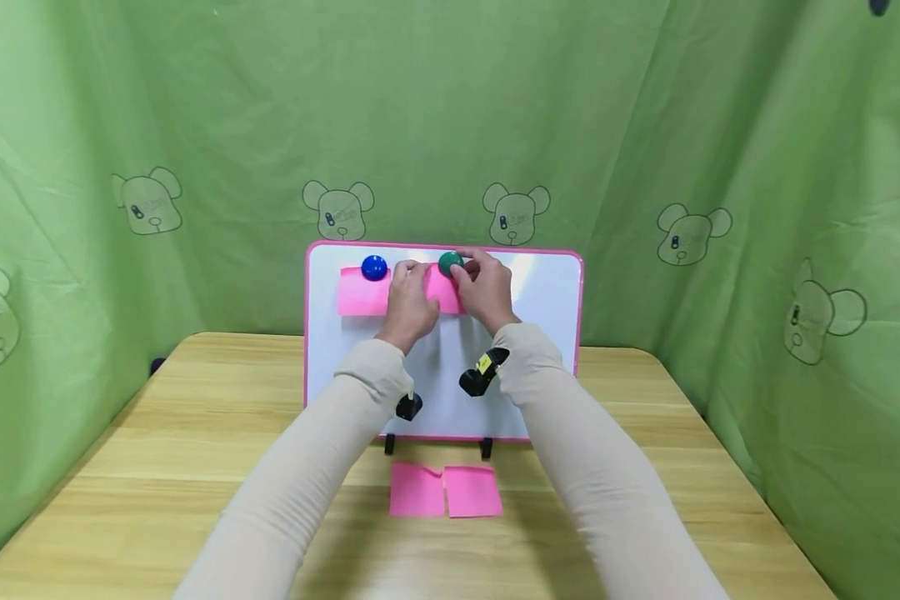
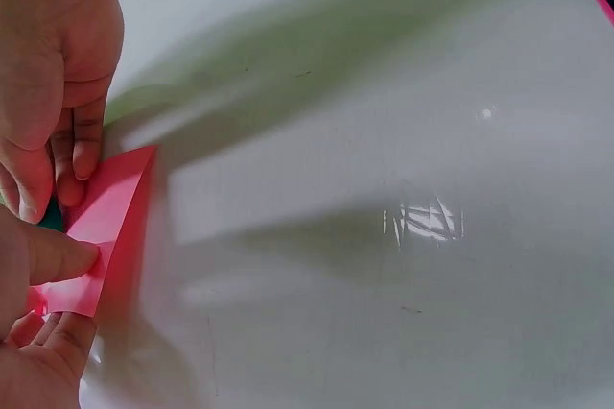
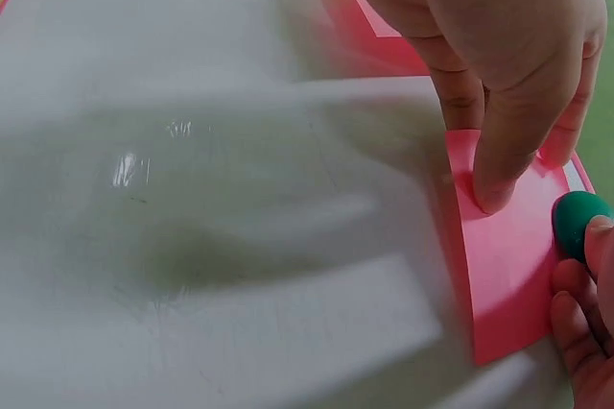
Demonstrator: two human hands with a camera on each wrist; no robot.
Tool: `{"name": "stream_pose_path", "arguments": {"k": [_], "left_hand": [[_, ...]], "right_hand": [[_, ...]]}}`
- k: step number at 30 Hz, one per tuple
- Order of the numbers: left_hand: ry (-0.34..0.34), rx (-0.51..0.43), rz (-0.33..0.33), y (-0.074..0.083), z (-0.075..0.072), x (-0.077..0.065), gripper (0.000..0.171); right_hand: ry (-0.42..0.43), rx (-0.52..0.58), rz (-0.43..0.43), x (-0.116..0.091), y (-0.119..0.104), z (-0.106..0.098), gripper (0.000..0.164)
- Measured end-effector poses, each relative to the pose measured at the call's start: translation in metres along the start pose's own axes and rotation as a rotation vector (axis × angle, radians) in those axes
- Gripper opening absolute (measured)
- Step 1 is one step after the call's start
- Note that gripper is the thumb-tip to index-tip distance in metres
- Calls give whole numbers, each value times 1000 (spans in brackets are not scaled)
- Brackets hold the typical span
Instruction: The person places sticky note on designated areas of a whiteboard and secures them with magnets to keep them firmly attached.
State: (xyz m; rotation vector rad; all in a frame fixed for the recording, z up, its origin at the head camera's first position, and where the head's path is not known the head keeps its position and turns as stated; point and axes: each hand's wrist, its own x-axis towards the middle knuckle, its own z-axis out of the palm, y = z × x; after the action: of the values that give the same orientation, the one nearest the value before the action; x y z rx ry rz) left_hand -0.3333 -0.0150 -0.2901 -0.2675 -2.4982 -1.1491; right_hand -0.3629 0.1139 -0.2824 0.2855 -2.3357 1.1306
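Pinching the left edge of a pink note [image 1: 446, 293] high on the whiteboard [image 1: 360, 367], the left hand [image 1: 411, 302] has its grip drawn closed on the paper. The note looks nearly square, with no clear long axis; its top edge runs roughly level, and its lower edge points down, standing slightly off the board. The right hand [image 1: 489, 287] grips a round green magnet [image 1: 450, 264] between thumb and fingers at that top edge, its domed side facing outward.
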Motion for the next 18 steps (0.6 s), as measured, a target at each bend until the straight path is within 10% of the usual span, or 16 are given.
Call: {"name": "stream_pose_path", "arguments": {"k": [18], "left_hand": [[-6,-13,-25,2,3,1,63]], "right_hand": [[85,-28,26,-1,2,3,14]]}}
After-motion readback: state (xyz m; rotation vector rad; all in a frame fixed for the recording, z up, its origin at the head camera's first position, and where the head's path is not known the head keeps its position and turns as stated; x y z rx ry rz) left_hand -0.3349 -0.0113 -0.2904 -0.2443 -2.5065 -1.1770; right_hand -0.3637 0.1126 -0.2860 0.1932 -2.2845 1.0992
